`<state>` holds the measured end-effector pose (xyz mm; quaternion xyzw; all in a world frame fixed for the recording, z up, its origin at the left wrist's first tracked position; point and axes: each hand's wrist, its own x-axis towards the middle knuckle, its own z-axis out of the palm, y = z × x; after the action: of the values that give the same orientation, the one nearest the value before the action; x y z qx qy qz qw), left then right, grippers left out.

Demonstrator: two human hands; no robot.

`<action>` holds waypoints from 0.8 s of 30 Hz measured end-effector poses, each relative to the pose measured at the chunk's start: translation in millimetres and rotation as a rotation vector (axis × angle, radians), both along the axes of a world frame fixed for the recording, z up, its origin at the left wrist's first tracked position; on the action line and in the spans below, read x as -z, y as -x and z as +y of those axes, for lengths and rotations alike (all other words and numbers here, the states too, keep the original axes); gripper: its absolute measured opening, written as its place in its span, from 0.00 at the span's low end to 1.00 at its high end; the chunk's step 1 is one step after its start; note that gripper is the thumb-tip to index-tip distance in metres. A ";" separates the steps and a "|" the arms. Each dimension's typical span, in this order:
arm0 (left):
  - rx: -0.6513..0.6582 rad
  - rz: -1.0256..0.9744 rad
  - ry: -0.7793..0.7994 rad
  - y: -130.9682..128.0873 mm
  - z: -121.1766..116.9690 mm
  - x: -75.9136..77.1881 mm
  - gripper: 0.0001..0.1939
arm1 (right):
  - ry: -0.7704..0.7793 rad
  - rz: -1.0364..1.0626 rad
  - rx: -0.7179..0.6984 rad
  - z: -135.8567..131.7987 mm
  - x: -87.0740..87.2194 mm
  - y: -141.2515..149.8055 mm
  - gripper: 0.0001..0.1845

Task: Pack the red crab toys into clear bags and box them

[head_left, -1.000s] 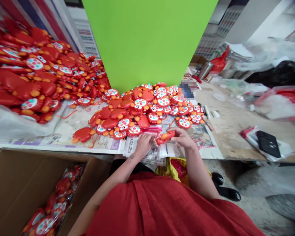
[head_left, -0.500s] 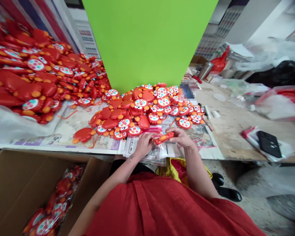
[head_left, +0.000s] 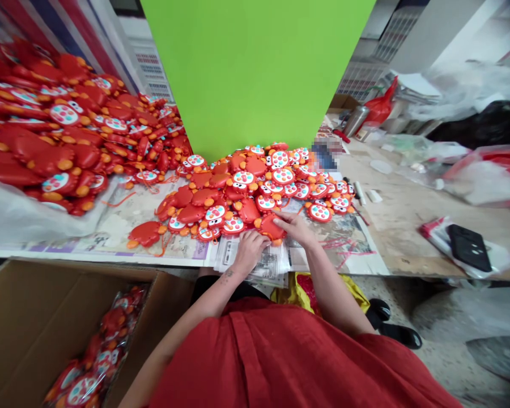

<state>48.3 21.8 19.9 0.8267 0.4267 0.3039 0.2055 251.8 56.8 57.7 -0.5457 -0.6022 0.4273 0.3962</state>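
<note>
A red crab-shaped toy [head_left: 271,226] with orange claws is in my right hand [head_left: 298,229], thumb on its plain red back. This side faces up. My left hand [head_left: 250,250] is at the toy's lower left edge with its fingers curled in; what they hold is hidden. Under both hands lie clear plastic bags [head_left: 281,262] and a printed sheet [head_left: 226,253] on the table's front edge. Just beyond, a heap of the same toys [head_left: 246,178] shows red backs and white faces with coloured buttons.
A larger heap of crab toys [head_left: 63,136] fills the left side. Below it, an open cardboard box [head_left: 29,317] holds bagged toys. A green panel [head_left: 259,73] stands behind the table. To the right are a black phone [head_left: 468,247], plastic bags [head_left: 484,178] and a metal flask [head_left: 356,120].
The toy has turned from edge-on to back-up and moved slightly left and away from me. My right hand moved left with it. My left hand has barely shifted.
</note>
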 end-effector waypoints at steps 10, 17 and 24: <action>-0.136 -0.138 -0.104 0.0 1.9 1.6 0.07 | -0.219 -0.322 -0.015 5.2 8.9 36.0 0.22; -0.054 -0.196 0.034 1.3 8.6 -7.1 0.05 | -0.073 -0.507 0.204 -31.1 14.9 11.7 0.20; 0.044 -0.040 0.169 16.0 16.4 -29.9 0.03 | -0.220 -0.453 0.304 -41.9 25.4 41.1 0.21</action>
<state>32.3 38.1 49.8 0.8093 0.4283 0.2787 0.2898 210.7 14.9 32.3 -0.6650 -0.6293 0.1624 0.3679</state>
